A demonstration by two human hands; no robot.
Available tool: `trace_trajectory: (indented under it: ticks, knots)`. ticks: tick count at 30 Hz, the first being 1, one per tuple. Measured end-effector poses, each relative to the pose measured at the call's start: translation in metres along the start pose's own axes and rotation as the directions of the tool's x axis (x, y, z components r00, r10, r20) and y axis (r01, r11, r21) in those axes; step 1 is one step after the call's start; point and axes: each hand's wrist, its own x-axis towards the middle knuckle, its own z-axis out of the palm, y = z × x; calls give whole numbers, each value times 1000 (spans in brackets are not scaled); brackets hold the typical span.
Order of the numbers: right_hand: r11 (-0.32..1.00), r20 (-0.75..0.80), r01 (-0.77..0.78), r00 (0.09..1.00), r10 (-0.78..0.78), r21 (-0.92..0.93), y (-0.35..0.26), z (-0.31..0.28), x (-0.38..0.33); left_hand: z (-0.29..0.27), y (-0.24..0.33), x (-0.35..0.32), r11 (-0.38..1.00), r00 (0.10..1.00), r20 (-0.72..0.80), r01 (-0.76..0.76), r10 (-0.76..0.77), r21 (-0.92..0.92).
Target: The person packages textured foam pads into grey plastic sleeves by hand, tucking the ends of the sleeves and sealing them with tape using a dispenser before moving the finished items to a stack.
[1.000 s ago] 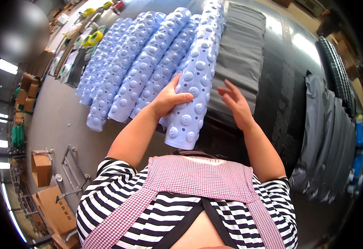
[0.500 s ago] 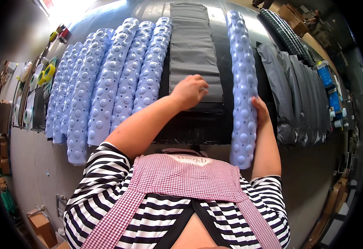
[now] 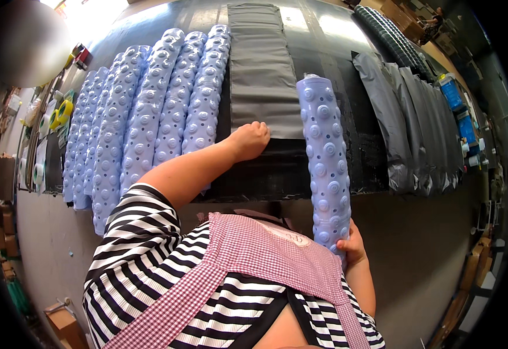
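Note:
My right hand (image 3: 354, 246) grips the near end of a rolled pale-blue bumpy mat (image 3: 325, 157), which stands out over the black table (image 3: 323, 41). My left hand (image 3: 251, 141) rests with fingers curled on the near edge of a flat stack of grey bags (image 3: 261, 70) in the table's middle. To the left of that hand, several more rolled pale-blue mats (image 3: 149, 122) lie side by side.
Folded grey bags (image 3: 405, 110) overlap in a row on the right of the table, with a dark ribbed roll (image 3: 393, 41) behind them. Tape rolls (image 3: 62, 110) sit at the far left. Cardboard boxes (image 3: 62, 326) stand on the floor.
My right hand has pulled the rolled mat toward my body and out to the right of the grey stack. My left hand slid to the near edge of the grey bags.

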Motion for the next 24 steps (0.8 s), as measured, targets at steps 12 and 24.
trace_trajectory:
  ticks: [12,24]
  knots:
    - [930,-123,-68,992,25,-362,35,10,-20,5,-56,13,-244,807,388,307,-445,-920]
    - [836,-47,113,985,-163,-538,24,20,8,-46,-42,42,704,777,-437,12,-454,-710]
